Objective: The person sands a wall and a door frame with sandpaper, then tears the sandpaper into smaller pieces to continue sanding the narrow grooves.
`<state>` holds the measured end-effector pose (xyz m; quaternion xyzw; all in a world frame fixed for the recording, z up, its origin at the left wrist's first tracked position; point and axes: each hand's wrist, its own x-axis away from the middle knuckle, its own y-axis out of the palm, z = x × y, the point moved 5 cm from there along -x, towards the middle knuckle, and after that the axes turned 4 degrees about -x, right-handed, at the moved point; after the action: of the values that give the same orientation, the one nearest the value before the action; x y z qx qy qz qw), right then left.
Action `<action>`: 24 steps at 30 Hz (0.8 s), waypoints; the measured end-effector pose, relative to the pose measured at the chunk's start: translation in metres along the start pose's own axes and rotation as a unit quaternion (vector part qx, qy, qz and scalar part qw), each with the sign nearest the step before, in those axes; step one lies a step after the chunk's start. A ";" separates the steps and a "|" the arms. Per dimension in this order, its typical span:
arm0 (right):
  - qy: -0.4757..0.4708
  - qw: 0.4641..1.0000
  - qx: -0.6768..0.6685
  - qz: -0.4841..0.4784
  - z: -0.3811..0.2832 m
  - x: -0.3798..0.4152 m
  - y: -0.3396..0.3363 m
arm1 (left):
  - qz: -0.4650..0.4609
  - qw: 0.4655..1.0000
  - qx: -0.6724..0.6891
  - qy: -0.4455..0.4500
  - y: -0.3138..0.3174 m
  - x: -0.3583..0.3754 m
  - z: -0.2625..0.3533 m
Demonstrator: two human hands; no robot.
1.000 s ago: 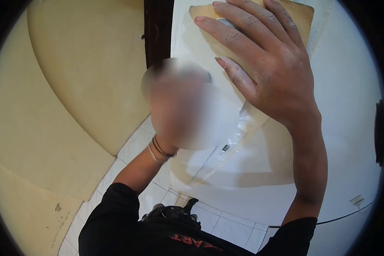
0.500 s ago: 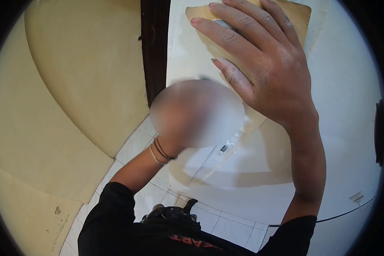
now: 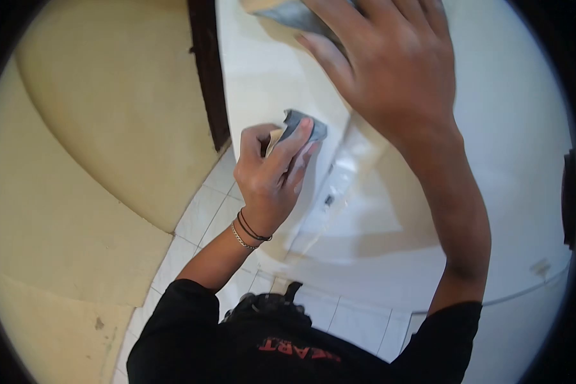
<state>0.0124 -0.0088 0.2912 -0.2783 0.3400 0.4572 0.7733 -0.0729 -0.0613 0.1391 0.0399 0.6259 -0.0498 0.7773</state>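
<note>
My left hand [image 3: 262, 176], with dark bands and a chain at the wrist, grips a folded piece of sandpaper [image 3: 315, 130]. Its grey side shows, along with a bit of tan backing, and it is against or just over the white surface [image 3: 256, 77]. Higher up on the right, my right hand [image 3: 397, 64] lies with fingers stretched over a tan and grey sheet [image 3: 288, 13] that looks like sandpaper; its thumb stands apart. The top of the picture cuts off those fingertips and part of the sheet. Pale dust shows on my fingers.
A white switch or socket plate [image 3: 336, 185] sits on the surface below my hands. To the left are a dark brown frame strip [image 3: 208, 83] and a cream wall [image 3: 109, 96]. White floor tiles [image 3: 201, 214] show below. A thin cable [image 3: 525, 293] runs at lower right.
My left hand has come out of blur, with the sandpaper now visible in it. My right hand and its sheet sit higher and further left in view; the view itself has shifted too.
</note>
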 end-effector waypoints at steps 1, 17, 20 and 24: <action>0.006 0.998 0.018 -0.056 0.002 0.003 0.006 | -0.021 1.000 0.015 -0.003 0.001 0.014 0.002; 0.958 0.158 -0.193 0.145 -0.270 0.471 -0.200 | -0.553 0.624 0.271 -0.481 -0.012 0.295 0.022; 0.949 0.214 -0.224 0.061 -0.234 0.411 -0.212 | -0.585 0.623 0.349 -0.385 -0.011 0.272 0.036; 0.887 0.298 -0.308 0.173 -0.201 0.385 -0.166 | -0.535 0.589 0.448 -0.406 -0.009 0.234 0.045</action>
<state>0.2412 -0.0293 -0.1129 -0.6675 0.6945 0.1279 -0.2364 0.0187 -0.0820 -0.0796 0.0168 0.0521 -0.7421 0.6680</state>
